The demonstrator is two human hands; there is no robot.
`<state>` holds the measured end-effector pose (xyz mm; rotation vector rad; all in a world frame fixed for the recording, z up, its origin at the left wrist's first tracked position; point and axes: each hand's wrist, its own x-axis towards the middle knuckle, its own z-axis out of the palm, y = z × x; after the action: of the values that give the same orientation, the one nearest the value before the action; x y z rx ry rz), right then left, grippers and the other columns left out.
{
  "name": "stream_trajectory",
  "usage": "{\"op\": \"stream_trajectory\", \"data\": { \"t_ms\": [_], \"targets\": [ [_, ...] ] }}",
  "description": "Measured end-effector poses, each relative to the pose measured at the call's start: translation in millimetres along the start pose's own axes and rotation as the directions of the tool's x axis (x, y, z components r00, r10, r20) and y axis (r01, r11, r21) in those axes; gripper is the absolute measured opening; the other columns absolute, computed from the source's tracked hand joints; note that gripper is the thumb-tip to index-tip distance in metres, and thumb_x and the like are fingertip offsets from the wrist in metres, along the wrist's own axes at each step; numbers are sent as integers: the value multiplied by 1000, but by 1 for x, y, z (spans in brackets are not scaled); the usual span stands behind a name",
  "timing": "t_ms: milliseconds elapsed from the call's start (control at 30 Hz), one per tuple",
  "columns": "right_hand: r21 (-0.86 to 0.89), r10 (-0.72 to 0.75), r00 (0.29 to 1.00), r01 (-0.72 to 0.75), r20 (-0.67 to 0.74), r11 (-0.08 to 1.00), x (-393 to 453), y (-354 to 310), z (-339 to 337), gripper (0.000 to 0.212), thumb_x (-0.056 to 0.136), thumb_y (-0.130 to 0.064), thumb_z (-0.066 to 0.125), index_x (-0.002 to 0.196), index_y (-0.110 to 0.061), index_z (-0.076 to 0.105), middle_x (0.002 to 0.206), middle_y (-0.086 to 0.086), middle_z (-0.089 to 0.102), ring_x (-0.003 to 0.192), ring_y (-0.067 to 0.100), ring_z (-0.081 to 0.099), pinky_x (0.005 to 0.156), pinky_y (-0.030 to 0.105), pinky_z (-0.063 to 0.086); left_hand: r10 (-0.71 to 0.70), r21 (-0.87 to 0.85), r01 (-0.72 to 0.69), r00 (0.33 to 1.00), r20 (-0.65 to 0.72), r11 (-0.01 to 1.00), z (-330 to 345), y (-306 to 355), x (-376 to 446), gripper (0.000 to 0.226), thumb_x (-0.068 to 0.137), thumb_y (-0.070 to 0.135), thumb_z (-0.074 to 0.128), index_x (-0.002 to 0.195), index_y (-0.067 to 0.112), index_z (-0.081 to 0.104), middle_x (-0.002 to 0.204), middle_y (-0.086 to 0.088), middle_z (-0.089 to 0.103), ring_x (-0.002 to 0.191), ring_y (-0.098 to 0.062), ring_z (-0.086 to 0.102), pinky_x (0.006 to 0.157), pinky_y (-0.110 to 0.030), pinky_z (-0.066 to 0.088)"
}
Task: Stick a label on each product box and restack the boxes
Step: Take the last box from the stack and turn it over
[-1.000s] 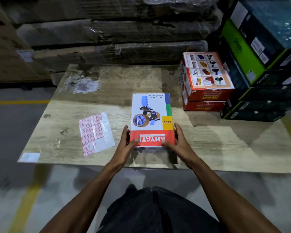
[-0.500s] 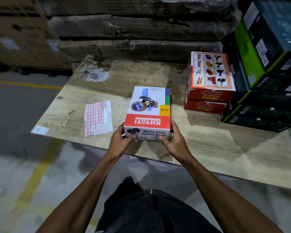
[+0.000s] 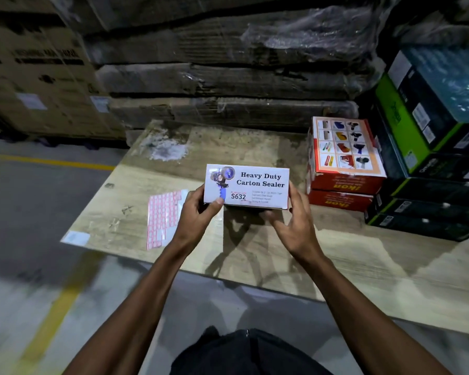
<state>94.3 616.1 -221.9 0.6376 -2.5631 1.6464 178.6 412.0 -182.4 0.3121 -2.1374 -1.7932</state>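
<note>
Wooden board point(image 3: 255, 247) is lying under both hands, left hand point(image 3: 198, 212) and right hand point(image 3: 293, 220) grasping the carton sealer box point(image 3: 251, 186); probably picking a label from the sticker sheet point(image 3: 164, 215) is coming next.

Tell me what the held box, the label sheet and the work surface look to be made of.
Carton sealer box: printed cardboard, probably glossy, judging by sheen and crisp edges.
Label sheet: red-bordered paper stickers on translucent, shiny backing.
Work surface: apparently wood-grain laminate board, scuffed and stained.
</note>
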Motion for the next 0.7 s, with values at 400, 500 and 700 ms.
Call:
{"op": "stream_trajectory", "data": {
  "t_ms": [400, 500, 700],
  "targets": [
    [192, 23, 999, -28, 29, 981, 28, -11, 9, 104, 59, -74, 76, 133, -21, 27, 141, 7, 49, 128, 17, 52, 105, 47, 44, -1, 103, 1, 1000, -3, 995, -23, -2, 27, 26, 93, 23, 62, 118, 15, 65, 109, -6, 54, 86, 9, 59, 77, -4, 41],
    [222, -20, 1000, 17, 9, 975, 29, -16, 10, 109, 59, -61, 84, 140, -20, 23, 141, 3, 46, 132, 16, 47, 109, 46, 41, 6, 112, -4, 1000, -19, 994, -24, -4, 31, 23, 96, 17, 58, 117, 9, 65, 107, -3, 53, 82, 11, 58, 75, -4, 40],
    [162, -29, 998, 39, -62, 986, 25, -26, 17, 113, 63, -47, 88, 148, -45, 14, 144, -3, 41, 127, 6, 47, 99, 30, 47, -16, 2, 16, 1000, 7, 1000, -28, -8, 37, 25, 93, 34, 54, 113, 23, 64, 112, -1, 59, 94, 4, 58, 85, -15, 42]
  ]
}}
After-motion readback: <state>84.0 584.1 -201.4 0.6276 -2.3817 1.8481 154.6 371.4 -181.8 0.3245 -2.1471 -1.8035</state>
